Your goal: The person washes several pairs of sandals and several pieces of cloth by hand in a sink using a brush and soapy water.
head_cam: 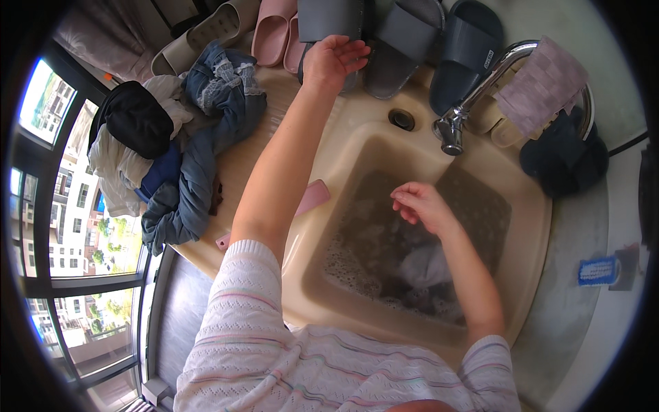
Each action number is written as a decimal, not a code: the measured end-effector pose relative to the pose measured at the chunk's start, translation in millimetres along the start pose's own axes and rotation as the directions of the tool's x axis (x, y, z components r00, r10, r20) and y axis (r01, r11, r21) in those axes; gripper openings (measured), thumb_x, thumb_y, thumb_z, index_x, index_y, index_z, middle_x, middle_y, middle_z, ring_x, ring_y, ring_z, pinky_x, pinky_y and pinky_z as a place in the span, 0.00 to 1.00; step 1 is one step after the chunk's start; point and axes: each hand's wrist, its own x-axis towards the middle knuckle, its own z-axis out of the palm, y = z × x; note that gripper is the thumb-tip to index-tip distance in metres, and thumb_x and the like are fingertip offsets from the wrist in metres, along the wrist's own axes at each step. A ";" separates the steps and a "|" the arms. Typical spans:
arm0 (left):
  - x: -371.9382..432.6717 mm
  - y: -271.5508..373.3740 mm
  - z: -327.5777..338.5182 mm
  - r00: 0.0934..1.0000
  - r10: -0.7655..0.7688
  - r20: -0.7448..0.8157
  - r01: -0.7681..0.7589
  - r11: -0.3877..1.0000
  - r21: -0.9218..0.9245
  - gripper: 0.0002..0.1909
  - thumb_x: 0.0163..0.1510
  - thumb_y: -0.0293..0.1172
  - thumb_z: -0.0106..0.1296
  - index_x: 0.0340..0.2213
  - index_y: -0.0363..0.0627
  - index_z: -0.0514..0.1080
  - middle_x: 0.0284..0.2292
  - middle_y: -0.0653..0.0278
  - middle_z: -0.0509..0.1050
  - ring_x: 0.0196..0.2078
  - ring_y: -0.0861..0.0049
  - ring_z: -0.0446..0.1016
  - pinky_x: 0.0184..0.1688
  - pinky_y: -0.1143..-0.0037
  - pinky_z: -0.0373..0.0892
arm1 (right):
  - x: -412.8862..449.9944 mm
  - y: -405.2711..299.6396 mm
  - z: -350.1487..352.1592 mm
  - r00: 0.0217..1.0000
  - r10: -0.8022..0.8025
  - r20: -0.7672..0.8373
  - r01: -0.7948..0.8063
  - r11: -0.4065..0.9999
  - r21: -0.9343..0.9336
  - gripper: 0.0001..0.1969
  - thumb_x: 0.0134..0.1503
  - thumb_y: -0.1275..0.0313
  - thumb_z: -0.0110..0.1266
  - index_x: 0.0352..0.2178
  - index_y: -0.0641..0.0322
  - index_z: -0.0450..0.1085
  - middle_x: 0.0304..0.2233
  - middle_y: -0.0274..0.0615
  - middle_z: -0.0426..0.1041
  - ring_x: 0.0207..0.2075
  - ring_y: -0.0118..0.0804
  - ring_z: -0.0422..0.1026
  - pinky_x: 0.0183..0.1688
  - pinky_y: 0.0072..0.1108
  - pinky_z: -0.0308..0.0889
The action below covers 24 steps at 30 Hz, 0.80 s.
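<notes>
My left hand (335,63) is raised over the ledge behind the sink, palm turned up and fingers apart. It overlaps the lower edge of a grey slide slipper (329,21); whether it touches it I cannot tell. Above the water hangs my right hand (419,206), fingers loosely bent, nothing visible in it. Below lies the cream laundry sink (352,154), holding murky water with suds (350,268). A pale cloth (426,265) is partly submerged there. More grey slippers (404,46) and a dark slide (466,56) stand on the ledge.
Left of the sink are heaped clothes (198,170) and a pink bar-shaped object (313,198). A chrome faucet (450,131) carries a mauve cloth (543,85). Pink slippers (272,33) stand at the back. A blue brush (597,271) is at right, windows (92,206) at left.
</notes>
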 end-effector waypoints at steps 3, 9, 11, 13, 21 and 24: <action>12.3 -10.5 -6.5 0.997 -0.004 0.074 -0.002 0.997 0.073 0.12 0.51 0.29 0.38 0.34 0.31 0.62 0.34 0.46 0.70 0.40 0.55 0.70 0.43 0.64 0.66 | -5.9 3.2 -3.3 0.999 0.032 -0.015 -0.032 0.999 0.028 0.09 0.52 0.70 0.48 0.31 0.66 0.66 0.21 0.37 0.68 0.15 0.21 0.62 0.15 0.11 0.55; 26.7 -20.4 0.4 0.996 0.014 0.087 -0.024 0.993 0.115 0.14 0.48 0.30 0.43 0.34 0.31 0.65 0.30 0.50 0.72 0.34 0.63 0.73 0.35 0.72 0.68 | -12.5 14.5 -10.4 0.998 0.049 -0.050 -0.047 0.998 0.030 0.08 0.52 0.69 0.49 0.30 0.65 0.67 0.21 0.36 0.69 0.15 0.19 0.63 0.14 0.10 0.55; 28.3 -20.8 -5.3 0.996 0.001 0.093 -0.013 0.993 0.121 0.13 0.47 0.31 0.44 0.33 0.33 0.67 0.30 0.52 0.72 0.33 0.66 0.72 0.34 0.73 0.67 | -14.5 14.9 -5.8 0.997 0.064 -0.054 -0.062 0.997 0.038 0.08 0.52 0.70 0.49 0.30 0.66 0.67 0.21 0.37 0.68 0.15 0.21 0.63 0.14 0.11 0.55; 25.4 -22.7 -4.0 0.981 -0.056 0.186 0.011 0.972 0.233 0.13 0.49 0.32 0.44 0.35 0.35 0.65 0.36 0.51 0.71 0.40 0.62 0.70 0.41 0.69 0.66 | -17.0 17.2 -4.8 0.995 0.077 -0.063 -0.074 0.996 0.046 0.08 0.52 0.71 0.48 0.30 0.66 0.66 0.21 0.38 0.68 0.14 0.22 0.62 0.13 0.13 0.55; -21.8 6.4 -20.3 0.972 -0.121 0.201 0.003 0.863 0.506 0.20 0.47 0.31 0.49 0.43 0.36 0.62 0.32 0.59 0.73 0.34 0.74 0.72 0.34 0.77 0.68 | -34.2 28.1 -9.7 0.992 0.109 -0.069 -0.103 0.991 0.088 0.06 0.52 0.71 0.49 0.30 0.63 0.67 0.21 0.35 0.69 0.15 0.19 0.63 0.14 0.11 0.56; -67.4 36.0 -56.3 0.972 -0.072 0.225 -0.136 0.607 0.783 0.24 0.40 0.30 0.54 0.41 0.36 0.66 0.26 0.62 0.72 0.30 0.77 0.72 0.32 0.79 0.68 | -42.4 36.0 -16.3 0.989 0.118 -0.091 -0.110 0.990 0.090 0.06 0.52 0.71 0.49 0.30 0.63 0.67 0.21 0.34 0.69 0.15 0.19 0.63 0.14 0.11 0.56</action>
